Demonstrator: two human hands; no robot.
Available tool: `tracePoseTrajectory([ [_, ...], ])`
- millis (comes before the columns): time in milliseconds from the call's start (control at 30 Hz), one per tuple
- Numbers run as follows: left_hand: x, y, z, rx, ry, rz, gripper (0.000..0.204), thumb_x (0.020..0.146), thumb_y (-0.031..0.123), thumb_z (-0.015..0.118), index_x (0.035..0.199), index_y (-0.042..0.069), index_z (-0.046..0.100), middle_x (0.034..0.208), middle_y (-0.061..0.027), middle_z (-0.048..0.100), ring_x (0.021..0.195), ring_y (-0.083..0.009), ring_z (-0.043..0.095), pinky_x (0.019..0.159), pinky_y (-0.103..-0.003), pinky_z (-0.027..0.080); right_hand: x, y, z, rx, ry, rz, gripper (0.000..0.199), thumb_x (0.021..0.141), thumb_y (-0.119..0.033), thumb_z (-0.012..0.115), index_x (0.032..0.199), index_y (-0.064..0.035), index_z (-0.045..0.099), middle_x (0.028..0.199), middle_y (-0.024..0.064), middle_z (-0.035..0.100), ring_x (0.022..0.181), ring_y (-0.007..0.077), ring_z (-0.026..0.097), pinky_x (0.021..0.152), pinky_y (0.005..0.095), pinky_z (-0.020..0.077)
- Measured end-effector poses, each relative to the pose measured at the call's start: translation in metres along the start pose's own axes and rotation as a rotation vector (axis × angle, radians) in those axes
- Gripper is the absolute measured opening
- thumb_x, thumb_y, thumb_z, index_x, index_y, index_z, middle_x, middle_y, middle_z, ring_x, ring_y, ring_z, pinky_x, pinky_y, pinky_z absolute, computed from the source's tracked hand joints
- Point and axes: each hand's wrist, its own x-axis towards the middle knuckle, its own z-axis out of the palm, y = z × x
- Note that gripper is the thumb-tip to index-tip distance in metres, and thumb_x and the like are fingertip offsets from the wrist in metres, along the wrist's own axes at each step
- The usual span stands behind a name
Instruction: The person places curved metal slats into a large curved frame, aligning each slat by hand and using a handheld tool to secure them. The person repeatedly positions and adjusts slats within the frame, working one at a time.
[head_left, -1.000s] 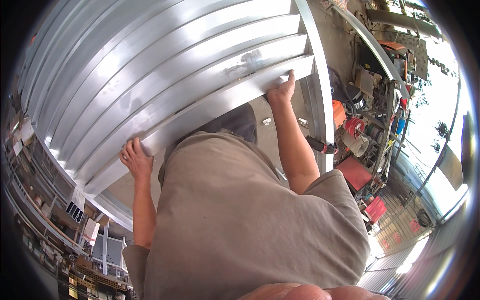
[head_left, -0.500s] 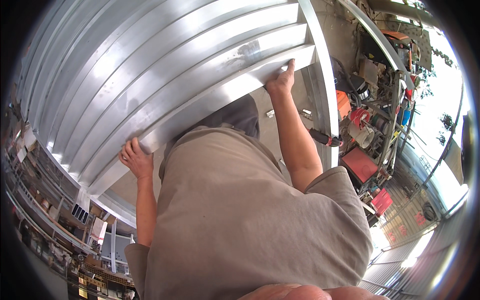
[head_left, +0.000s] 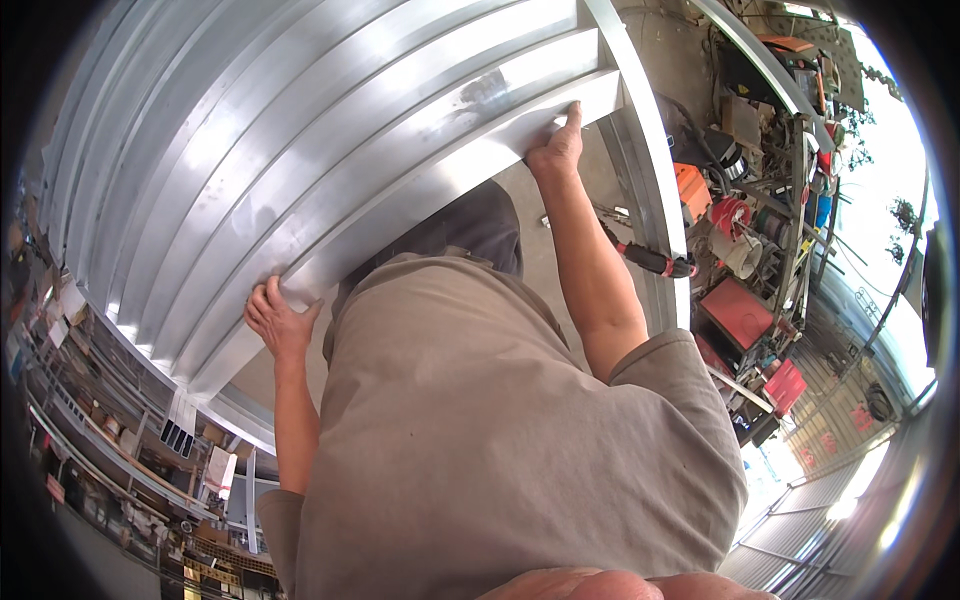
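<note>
A flat silvery metal slat, the nearest in a row of parallel slats, runs aslant in front of my body. My left hand grips its lower left part, fingers curled over the top and thumb held out to the side. Near the slat's right end, my right hand holds its near edge, with the thumb along the face and the fingers hidden underneath. That end meets a pale metal side rail. Dark smudges mark the slat behind it.
A red and black hand tool lies by the side rail, right of my right forearm. Beyond stand cluttered shelves with an orange case, a red spool and a red box. Open-ended metal tubes jut out at lower left.
The view has turned slightly, so the frame and shelves sit a little differently. Both hands stay on the same slat; the left thumb now stands out more plainly from the fingers.
</note>
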Motion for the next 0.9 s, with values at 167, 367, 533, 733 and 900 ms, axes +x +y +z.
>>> tracePoseTrajectory([
  [167, 0.0064, 0.0015, -0.0067, -0.025, -0.051, 0.020, 0.102, 0.058, 0.045, 0.098, 0.141, 0.015, 0.047, 0.128, -0.0117, 0.052, 0.126, -0.0360, 0.048, 0.110, -0.055, 0.034, -0.0027, -0.0004, 0.0020, 0.023, -0.013, -0.003, 0.064, 0.105, -0.054, 0.057, 0.146, -0.0049, 0.047, 0.143, 0.0158, 0.053, 0.131, 0.0338, 0.054, 0.111, 0.0498, 0.0444],
  [367, 0.0060, 0.0022, -0.0078, -0.039, -0.096, -0.001, 0.101, 0.058, 0.044, 0.098, 0.140, 0.014, 0.048, 0.129, -0.0123, 0.053, 0.126, -0.0365, 0.049, 0.108, -0.055, 0.035, -0.0049, 0.0004, 0.0035, 0.023, -0.007, -0.041, 0.066, 0.106, -0.052, 0.056, 0.147, -0.0031, 0.044, 0.144, 0.0178, 0.053, 0.133, 0.0344, 0.053, 0.113, 0.0497, 0.0429],
  [533, 0.0040, 0.0023, -0.0047, -0.081, -0.127, -0.019, 0.098, 0.059, 0.043, 0.098, 0.138, 0.014, 0.049, 0.126, -0.0123, 0.053, 0.124, -0.0367, 0.049, 0.107, -0.054, 0.035, -0.0033, -0.0008, 0.0008, 0.021, -0.051, -0.022, 0.066, 0.105, -0.052, 0.056, 0.148, -0.0032, 0.043, 0.145, 0.0173, 0.052, 0.133, 0.0344, 0.052, 0.113, 0.0492, 0.0429],
  [733, -0.0028, 0.0059, -0.0016, -0.082, -0.089, 0.016, 0.090, 0.062, 0.040, 0.095, 0.136, 0.014, 0.051, 0.122, -0.0110, 0.053, 0.121, -0.0355, 0.051, 0.104, -0.054, 0.038, -0.0024, -0.0027, -0.0020, 0.005, -0.018, -0.004, 0.064, 0.104, -0.052, 0.059, 0.146, -0.0048, 0.047, 0.143, 0.0153, 0.053, 0.129, 0.0334, 0.054, 0.111, 0.0487, 0.0447],
  [900, 0.0011, 0.0086, -0.0034, -0.092, -0.106, 0.058, 0.090, 0.062, 0.038, 0.094, 0.137, 0.014, 0.051, 0.121, -0.0100, 0.054, 0.119, -0.0333, 0.053, 0.103, -0.051, 0.039, 0.0012, -0.0023, -0.0037, -0.008, -0.010, -0.013, 0.062, 0.104, -0.052, 0.059, 0.144, -0.0058, 0.049, 0.140, 0.0146, 0.054, 0.127, 0.0323, 0.055, 0.108, 0.0485, 0.0465],
])
